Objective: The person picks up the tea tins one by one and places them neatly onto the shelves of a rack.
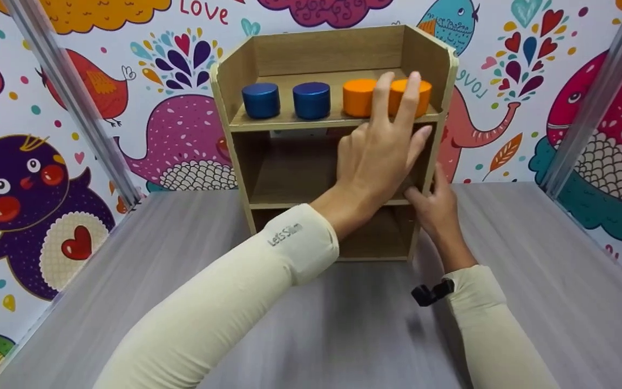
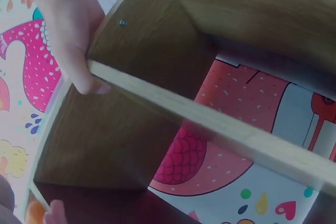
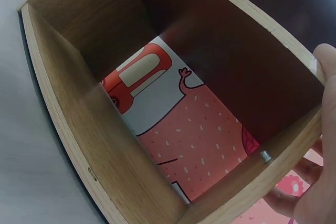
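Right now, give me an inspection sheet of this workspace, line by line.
Surface: grey table, bare where it shows.
Job's things: wooden shelf unit stands upright at the back; top shelf holds two blue cylinders and two orange cylinders; lower compartments look empty.
Clutter: nothing seen.
Hands: left hand open, fingers raised before the orange cylinders; right hand grips the unit's right side panel.
Cables: nothing seen; a black clip sits at the right wrist.
Surroundings: cartoon animal wallpaper, metal frame posts.
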The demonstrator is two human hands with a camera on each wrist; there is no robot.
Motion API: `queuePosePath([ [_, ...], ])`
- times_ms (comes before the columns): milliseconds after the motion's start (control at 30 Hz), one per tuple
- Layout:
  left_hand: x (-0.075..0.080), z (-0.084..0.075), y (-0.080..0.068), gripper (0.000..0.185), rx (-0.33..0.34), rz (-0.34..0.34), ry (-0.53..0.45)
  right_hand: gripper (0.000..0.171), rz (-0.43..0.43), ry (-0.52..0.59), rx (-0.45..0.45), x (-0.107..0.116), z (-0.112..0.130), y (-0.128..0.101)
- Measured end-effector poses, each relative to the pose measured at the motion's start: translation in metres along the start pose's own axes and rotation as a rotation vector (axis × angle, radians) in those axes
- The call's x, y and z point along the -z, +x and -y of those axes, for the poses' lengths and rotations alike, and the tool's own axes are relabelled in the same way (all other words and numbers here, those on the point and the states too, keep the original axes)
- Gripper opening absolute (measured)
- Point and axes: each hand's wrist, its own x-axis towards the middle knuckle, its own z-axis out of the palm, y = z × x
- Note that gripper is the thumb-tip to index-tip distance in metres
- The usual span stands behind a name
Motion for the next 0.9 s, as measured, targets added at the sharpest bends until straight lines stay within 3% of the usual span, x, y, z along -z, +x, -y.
queuePosePath([
  [167, 0.005, 0.0, -0.008, 0.066, -0.036, -0.076, -0.04, 0.069, 0.009, -0.011, -0.011, 0.005, 0.001, -0.001],
  [433, 0.015, 0.013, -0.027, 0.066, -0.054, -0.074, -0.026, 0.067, -0.019, -0.024, 0.024, 0.007, -0.001, -0.001],
  [600, 0.021, 0.033, -0.055, 0.067, -0.04, -0.035, -0.041, 0.067, -0.01, -0.027, 0.03, 0.002, -0.004, -0.007],
  [900, 0.024, 0.062, -0.118, 0.066, -0.064, 0.048, 0.019, 0.069, 0.032, -0.016, 0.023, -0.004, 0.003, -0.005],
])
